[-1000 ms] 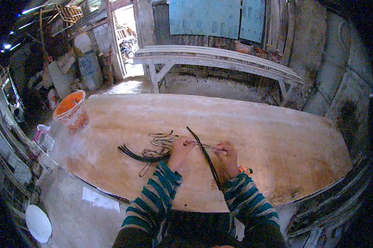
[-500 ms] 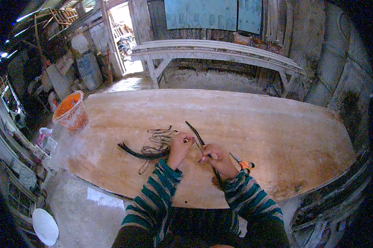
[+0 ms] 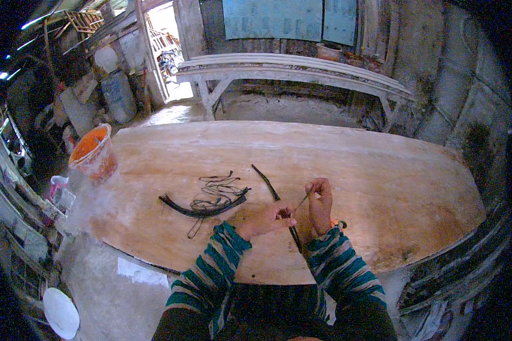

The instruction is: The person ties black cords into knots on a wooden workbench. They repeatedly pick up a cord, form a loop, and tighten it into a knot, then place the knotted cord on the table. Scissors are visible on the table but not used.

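On the wooden board (image 3: 381, 170) in front of me, my left hand (image 3: 267, 219) and my right hand (image 3: 320, 202) pinch the two ends of a thin wire (image 3: 299, 203) stretched between them. A long dark cable (image 3: 274, 196) lies under my hands, running from the board's middle toward my body. To the left lies a curved dark cable piece (image 3: 196, 209) with a tangle of thin wires (image 3: 216, 190) over it. An orange-handled tool (image 3: 340, 224) peeks out behind my right wrist.
An orange bucket (image 3: 93, 153) stands at the board's left end. A white bench (image 3: 290, 71) is behind the board, an open doorway (image 3: 165, 51) at the back left. Cluttered shelves (image 3: 17, 187) line the left side. A white round lid (image 3: 61, 312) lies on the floor.
My hands shifted right along the dark cable and closer together. My right hand rose from the board, pulling the thin wire taut between both hands.
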A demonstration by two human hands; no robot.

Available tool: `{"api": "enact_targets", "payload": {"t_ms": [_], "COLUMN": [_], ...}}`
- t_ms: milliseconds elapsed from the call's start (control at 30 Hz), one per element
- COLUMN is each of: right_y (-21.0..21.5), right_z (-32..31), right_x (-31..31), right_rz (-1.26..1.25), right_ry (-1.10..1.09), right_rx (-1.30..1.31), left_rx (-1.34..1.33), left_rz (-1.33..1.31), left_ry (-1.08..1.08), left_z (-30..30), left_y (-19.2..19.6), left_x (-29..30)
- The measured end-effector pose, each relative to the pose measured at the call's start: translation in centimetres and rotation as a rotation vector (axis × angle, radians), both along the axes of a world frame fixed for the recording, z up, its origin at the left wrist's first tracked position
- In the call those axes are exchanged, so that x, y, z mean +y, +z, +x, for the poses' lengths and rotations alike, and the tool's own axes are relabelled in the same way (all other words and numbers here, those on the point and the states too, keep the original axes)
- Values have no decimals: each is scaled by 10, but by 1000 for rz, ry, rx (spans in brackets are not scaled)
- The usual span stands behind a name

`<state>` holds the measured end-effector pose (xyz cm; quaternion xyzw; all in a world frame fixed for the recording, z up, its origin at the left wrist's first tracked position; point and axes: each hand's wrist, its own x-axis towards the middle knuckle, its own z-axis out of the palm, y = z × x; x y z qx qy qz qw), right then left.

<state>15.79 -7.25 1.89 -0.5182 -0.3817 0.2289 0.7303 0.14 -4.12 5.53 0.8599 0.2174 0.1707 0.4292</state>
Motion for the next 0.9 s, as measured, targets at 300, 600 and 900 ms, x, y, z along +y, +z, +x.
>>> {"api": "enact_targets", "payload": {"t_ms": [300, 600, 900], "right_y": [14, -2, 11], "right_z": [-24, -21, -16], "right_x": [-20, -19, -23], "right_rz": [-3, 13, -114], "right_ry": [305, 730, 377], "right_rx": [-113, -258, -301], "left_rx": [-491, -629, -521], "left_rz": [-96, -173, -30], "left_ry": [656, 621, 313], "left_z": [-9, -9, -5], "left_y": [-76, -83, -76], "left_x": [75, 79, 64]}}
